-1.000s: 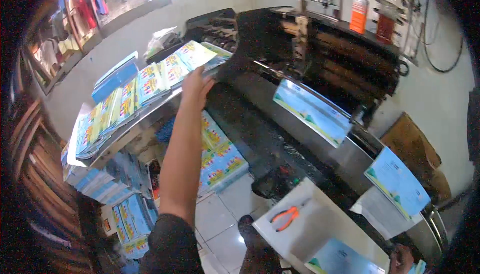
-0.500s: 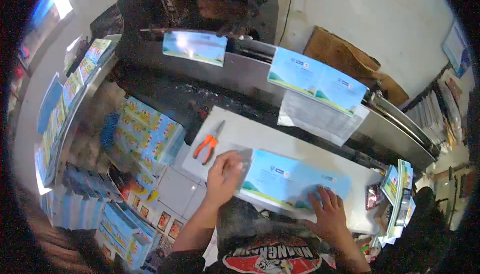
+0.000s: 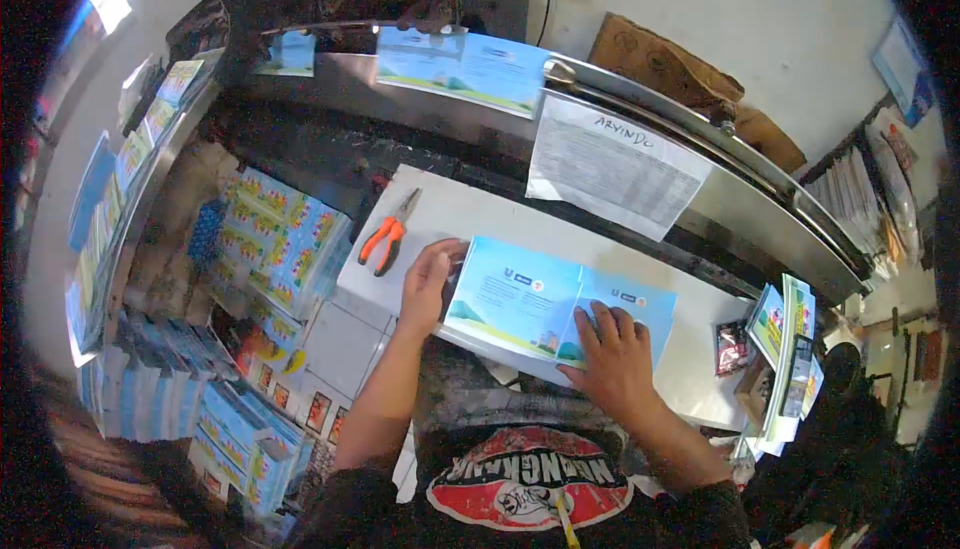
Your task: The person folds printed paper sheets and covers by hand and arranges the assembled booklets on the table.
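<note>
A light-blue printed sheet (image 3: 515, 294) with green hills lies on the white tabletop in front of me. My left hand (image 3: 428, 287) is at the sheet's left edge, its fingers curled in; whether they pinch the edge is hidden. Spread over the right part of the sheet, my right hand (image 3: 612, 354) rests with its fingers apart. Orange-handled pliers (image 3: 384, 242) lie on the table, left of my left hand.
Behind the table, a machine rail (image 3: 340, 77) carries blue sheets (image 3: 480, 69) and a paper marked ARYINDO (image 3: 615, 164). Printed stacks (image 3: 280, 234) stand on the left. Upright booklets (image 3: 790, 359) and a dark red packet (image 3: 732, 347) are at the table's right end.
The view has swung right and down since the first frame. My left hand has come from the left shelf to the sheet. The blue sheets on the rail have shifted left, uncovering the written paper.
</note>
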`<state>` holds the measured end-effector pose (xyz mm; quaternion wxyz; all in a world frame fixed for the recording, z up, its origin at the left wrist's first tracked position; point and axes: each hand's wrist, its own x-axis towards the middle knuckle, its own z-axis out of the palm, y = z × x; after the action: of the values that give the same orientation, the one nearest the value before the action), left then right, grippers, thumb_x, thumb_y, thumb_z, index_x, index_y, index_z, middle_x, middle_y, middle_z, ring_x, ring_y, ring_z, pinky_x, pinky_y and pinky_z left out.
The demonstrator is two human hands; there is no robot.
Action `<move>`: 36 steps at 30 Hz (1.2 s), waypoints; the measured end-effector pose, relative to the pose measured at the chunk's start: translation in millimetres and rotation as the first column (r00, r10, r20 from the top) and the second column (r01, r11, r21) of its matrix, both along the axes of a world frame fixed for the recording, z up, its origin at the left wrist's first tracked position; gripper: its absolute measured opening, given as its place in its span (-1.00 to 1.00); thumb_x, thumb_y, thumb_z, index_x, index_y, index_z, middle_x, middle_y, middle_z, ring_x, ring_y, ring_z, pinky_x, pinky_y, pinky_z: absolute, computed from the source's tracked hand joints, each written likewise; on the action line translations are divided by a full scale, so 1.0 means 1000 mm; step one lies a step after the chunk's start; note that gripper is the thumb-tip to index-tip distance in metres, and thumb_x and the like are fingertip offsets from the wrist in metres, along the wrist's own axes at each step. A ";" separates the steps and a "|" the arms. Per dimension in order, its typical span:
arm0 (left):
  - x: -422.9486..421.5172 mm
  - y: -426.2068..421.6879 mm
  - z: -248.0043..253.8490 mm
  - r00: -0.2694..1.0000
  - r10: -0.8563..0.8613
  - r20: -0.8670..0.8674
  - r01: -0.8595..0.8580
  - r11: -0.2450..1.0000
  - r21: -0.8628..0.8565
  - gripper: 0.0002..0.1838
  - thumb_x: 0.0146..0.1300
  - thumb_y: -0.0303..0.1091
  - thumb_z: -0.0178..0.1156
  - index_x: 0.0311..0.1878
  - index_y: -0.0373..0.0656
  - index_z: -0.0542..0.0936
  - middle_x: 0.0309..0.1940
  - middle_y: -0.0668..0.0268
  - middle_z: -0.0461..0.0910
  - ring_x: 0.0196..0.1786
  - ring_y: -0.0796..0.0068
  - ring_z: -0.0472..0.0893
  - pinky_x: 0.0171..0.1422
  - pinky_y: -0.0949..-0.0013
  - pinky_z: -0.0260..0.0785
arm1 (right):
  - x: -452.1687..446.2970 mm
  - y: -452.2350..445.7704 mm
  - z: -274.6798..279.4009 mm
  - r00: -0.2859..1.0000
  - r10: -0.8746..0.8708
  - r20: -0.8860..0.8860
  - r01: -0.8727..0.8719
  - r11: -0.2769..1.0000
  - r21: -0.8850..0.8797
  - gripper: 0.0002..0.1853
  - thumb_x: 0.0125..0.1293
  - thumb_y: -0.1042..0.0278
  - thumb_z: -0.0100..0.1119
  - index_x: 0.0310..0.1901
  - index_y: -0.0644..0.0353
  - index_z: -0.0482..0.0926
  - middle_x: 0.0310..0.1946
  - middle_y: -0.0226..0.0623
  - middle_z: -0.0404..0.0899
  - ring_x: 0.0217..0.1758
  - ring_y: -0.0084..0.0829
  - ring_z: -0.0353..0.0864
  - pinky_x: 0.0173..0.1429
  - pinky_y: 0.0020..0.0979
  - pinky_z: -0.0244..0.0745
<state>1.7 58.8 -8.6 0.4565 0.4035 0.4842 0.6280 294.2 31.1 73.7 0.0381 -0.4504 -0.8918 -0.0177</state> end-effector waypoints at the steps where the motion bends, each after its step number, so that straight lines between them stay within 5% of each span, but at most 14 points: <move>1: 0.000 -0.001 -0.003 1.000 -0.019 -0.007 0.020 1.000 0.018 -0.59 0.50 -0.16 -0.02 0.18 -0.30 0.47 0.07 0.14 0.58 0.17 0.37 0.53 0.31 0.28 0.32 | -0.001 0.001 0.001 1.000 0.003 0.000 -0.003 1.000 0.002 -0.04 -0.17 -0.18 0.48 0.29 0.16 0.39 0.25 -0.13 0.35 0.27 -0.11 0.32 0.21 -0.01 0.30; 3: -0.004 -0.002 -0.013 0.999 -0.035 -0.011 0.035 0.999 0.032 -0.55 0.50 -0.12 -0.03 0.20 -0.31 0.45 0.08 0.13 0.57 0.18 0.35 0.53 0.32 0.27 0.31 | -0.004 0.000 0.004 1.000 -0.027 0.008 0.027 0.999 -0.037 -0.02 -0.17 -0.22 0.47 0.29 0.15 0.39 0.24 -0.12 0.34 0.26 -0.08 0.32 0.21 0.00 0.30; 5: -0.005 0.000 -0.026 0.985 0.033 0.168 -0.048 0.995 0.085 -0.45 0.49 0.01 -0.08 0.25 -0.30 0.39 0.08 0.13 0.56 0.17 0.33 0.52 0.31 0.25 0.29 | -0.006 0.000 0.017 1.000 -0.023 -0.012 0.023 0.998 -0.062 -0.02 -0.16 -0.23 0.46 0.29 0.15 0.39 0.25 -0.11 0.33 0.27 -0.07 0.31 0.21 0.00 0.29; 13: -0.013 -0.008 -0.021 0.965 0.054 0.257 -0.097 0.982 0.159 -0.26 0.42 0.32 -0.24 0.22 -0.23 0.38 0.07 0.18 0.54 0.13 0.34 0.50 0.22 0.25 0.28 | -0.007 -0.006 0.011 0.998 -0.025 -0.049 0.022 0.998 -0.052 -0.07 -0.11 -0.19 0.46 0.26 0.21 0.40 0.27 -0.09 0.31 0.27 -0.05 0.29 0.21 0.04 0.28; 20: -0.006 -0.043 -0.015 0.951 0.236 0.201 -0.259 0.961 0.093 -0.35 0.44 0.22 -0.12 0.16 -0.26 0.41 0.05 0.15 0.53 0.11 0.32 0.50 0.23 0.21 0.28 | -0.012 -0.009 -0.007 0.997 -0.044 -0.056 0.047 0.998 0.044 -0.17 -0.09 -0.04 0.44 0.22 0.21 0.43 0.27 -0.09 0.31 0.26 -0.04 0.32 0.20 0.05 0.32; 22: 0.008 -0.056 0.002 0.877 0.475 -0.077 -0.445 0.862 0.244 -0.46 0.44 0.06 -0.05 0.11 -0.32 0.41 0.04 0.10 0.50 0.11 0.29 0.48 0.28 0.19 0.25 | -0.009 -0.005 -0.003 0.999 -0.043 -0.033 0.045 0.997 0.058 -0.16 -0.10 -0.06 0.45 0.22 0.21 0.42 0.27 -0.09 0.31 0.26 -0.04 0.32 0.21 0.05 0.33; 25: 0.024 -0.069 0.014 0.802 0.542 -0.252 -0.408 0.805 0.432 -0.50 0.47 0.05 -0.12 0.06 -0.28 0.41 0.01 0.08 0.51 0.08 0.24 0.50 0.27 0.13 0.28 | -0.007 -0.007 0.005 0.999 -0.006 -0.053 0.004 0.999 -0.041 -0.12 -0.10 -0.11 0.46 0.24 0.20 0.41 0.28 -0.08 0.30 0.27 -0.03 0.31 0.21 0.08 0.33; 28: 0.026 -0.077 0.017 0.858 0.470 -0.207 -0.342 0.823 0.453 -0.56 0.39 -0.14 -0.05 0.11 -0.34 0.39 0.03 0.06 0.47 0.13 0.22 0.45 0.28 0.17 0.25 | -0.015 -0.016 0.006 0.998 -0.041 0.041 0.038 0.997 0.060 -0.11 -0.09 -0.19 0.44 0.25 0.17 0.41 0.29 -0.09 0.30 0.28 -0.04 0.31 0.23 0.08 0.33; 32: 0.032 -0.096 0.025 0.810 0.504 -0.301 -0.300 0.796 0.526 -0.55 0.40 -0.07 -0.03 0.07 -0.31 0.44 0.04 0.04 0.46 0.12 0.16 0.46 0.30 0.11 0.24 | 0.001 0.012 0.026 1.000 0.009 -0.015 -0.012 0.978 -0.208 -0.22 0.06 -0.17 0.36 0.23 0.16 0.43 0.25 -0.09 0.39 0.28 -0.05 0.38 0.25 -0.01 0.38; 34: 0.043 -0.102 0.028 0.634 0.351 -0.689 0.113 0.839 0.532 -0.52 0.33 0.02 0.10 0.08 -0.21 0.50 0.12 0.05 0.45 0.16 0.09 0.45 0.32 0.03 0.20 | 0.007 0.039 0.054 0.995 0.062 -0.084 -0.092 0.894 -0.438 -0.37 0.16 -0.07 0.29 0.20 0.11 0.46 0.10 -0.07 0.54 0.17 -0.05 0.52 0.20 -0.08 0.44; 36: 0.079 -0.087 0.055 0.371 0.119 -0.921 0.332 0.909 0.251 -0.49 0.22 0.05 0.23 0.12 -0.07 0.54 0.19 0.11 0.44 0.24 0.08 0.42 0.36 -0.05 0.14 | 0.011 0.081 0.093 0.979 0.115 -0.166 -0.192 0.786 -0.587 -0.57 0.27 0.11 0.18 0.14 0.01 0.51 -0.13 -0.05 0.67 -0.01 -0.02 0.64 0.11 -0.10 0.51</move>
<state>81.1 -28.3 46.6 0.0568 0.7983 0.4889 0.3471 305.0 112.0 166.6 -0.0512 -0.3654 -0.8811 0.2960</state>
